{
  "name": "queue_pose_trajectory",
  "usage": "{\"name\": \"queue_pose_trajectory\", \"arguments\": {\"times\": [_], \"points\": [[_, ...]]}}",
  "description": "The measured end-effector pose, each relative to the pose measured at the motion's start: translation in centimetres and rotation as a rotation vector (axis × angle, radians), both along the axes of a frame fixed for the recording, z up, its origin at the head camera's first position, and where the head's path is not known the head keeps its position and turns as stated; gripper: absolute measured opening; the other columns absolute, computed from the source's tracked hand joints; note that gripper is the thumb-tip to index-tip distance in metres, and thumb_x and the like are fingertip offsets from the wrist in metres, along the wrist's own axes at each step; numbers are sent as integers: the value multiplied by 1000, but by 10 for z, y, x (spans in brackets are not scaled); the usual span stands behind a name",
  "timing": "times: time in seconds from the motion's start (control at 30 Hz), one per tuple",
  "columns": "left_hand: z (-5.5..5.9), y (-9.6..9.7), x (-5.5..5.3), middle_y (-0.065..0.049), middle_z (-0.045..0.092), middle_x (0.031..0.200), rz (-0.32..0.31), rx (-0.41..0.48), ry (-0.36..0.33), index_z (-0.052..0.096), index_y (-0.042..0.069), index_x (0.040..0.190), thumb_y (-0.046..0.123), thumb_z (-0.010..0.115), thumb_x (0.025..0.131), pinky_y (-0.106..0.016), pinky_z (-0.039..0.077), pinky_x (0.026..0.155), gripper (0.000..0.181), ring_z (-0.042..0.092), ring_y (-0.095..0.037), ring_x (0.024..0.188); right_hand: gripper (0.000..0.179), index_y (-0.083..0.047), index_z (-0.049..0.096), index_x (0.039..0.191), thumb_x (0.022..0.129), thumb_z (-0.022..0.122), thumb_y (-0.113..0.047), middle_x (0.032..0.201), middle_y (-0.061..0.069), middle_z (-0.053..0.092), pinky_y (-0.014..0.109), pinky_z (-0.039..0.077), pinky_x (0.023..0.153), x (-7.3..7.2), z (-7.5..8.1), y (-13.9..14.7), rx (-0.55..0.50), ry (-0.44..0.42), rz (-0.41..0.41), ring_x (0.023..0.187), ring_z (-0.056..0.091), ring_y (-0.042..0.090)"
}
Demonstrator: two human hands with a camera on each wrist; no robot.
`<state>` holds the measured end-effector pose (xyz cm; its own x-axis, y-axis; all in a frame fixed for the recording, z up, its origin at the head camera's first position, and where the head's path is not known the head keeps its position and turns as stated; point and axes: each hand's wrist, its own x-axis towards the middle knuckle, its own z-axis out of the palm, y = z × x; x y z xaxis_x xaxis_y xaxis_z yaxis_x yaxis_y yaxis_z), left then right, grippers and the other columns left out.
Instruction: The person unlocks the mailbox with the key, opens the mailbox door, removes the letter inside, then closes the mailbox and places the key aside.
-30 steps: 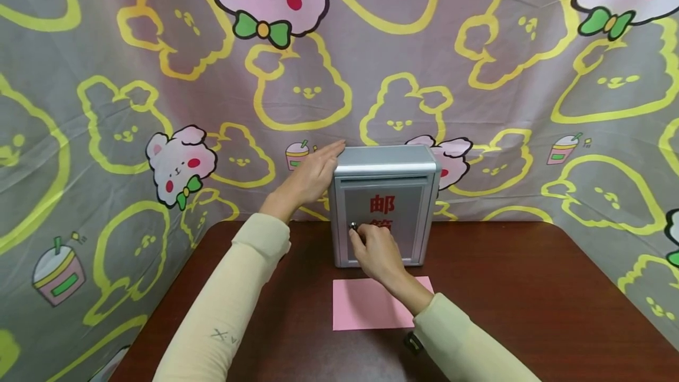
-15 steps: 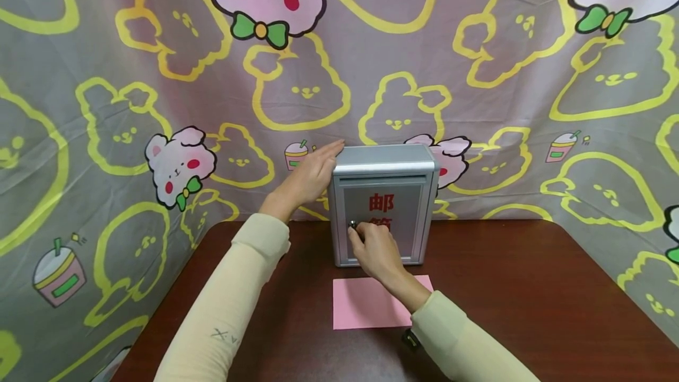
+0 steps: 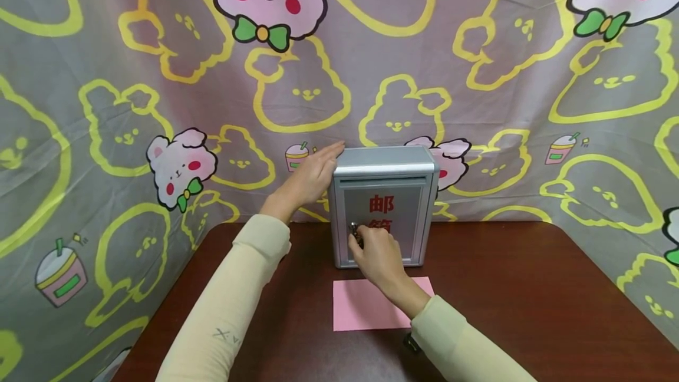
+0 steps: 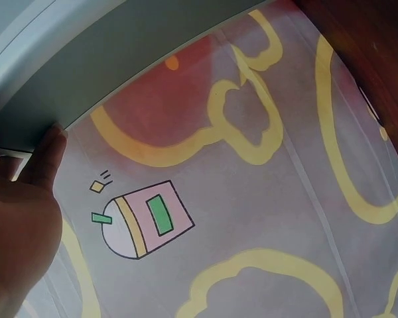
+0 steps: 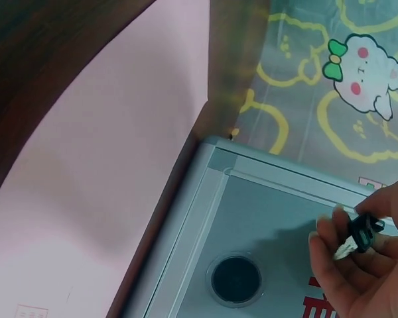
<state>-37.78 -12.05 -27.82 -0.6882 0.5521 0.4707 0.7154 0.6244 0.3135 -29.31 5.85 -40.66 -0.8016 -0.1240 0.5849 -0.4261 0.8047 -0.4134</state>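
Note:
A grey metal mailbox with red characters on its door stands upright on the table. My left hand rests its extended fingers against the box's upper left corner, and in the left wrist view its fingertips touch the side panel. My right hand is in front of the door, just below the small round silver lock. In the right wrist view, thumb and fingers hold a key with a black head and silver blade. I cannot tell whether a key sits in the lock.
A sheet of pink paper lies on the brown table before the box, partly under the right forearm. A patterned cloth hangs behind and at both sides. A round dark disc shows on the door in the right wrist view.
The right hand's fingers have shifted slightly at the lock, and a dark bit of the key now shows between thumb and fingers. The left hand and the mailbox stay in place.

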Motion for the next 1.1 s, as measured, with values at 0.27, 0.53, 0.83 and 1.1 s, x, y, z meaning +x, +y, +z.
{"name": "queue_pose_trajectory", "arguments": {"times": [0.27,0.53,0.83,1.1], "points": [[1,0,-1,-13,33,165,-5,6,23,38,-1,156,23,20,108,-36,20,126,57,28,-26,153,25,-11,60,73,97,67,-18,67,3,65,46,50,46,1,-5,-1,69,133,-6,62,68,32],[1,-1,0,-12,33,165,-5,6,12,38,-1,156,22,21,109,-36,19,126,55,27,-25,154,26,-7,57,74,96,69,-16,67,6,62,47,51,45,1,-13,-2,159,256,-17,59,67,35],[-1,-1,0,-12,32,165,1,-1,14,38,-1,156,23,21,109,-35,19,126,55,28,-27,154,23,-5,60,77,96,69,-13,68,7,62,48,53,48,-1,-13,-4,250,305,-38,58,65,32],[0,-1,0,-11,32,165,-1,3,9,37,0,157,22,22,110,-36,19,126,54,27,-25,154,21,-5,61,77,96,68,-12,67,7,60,44,51,45,-3,-14,-3,313,350,-48,57,64,29]]}}
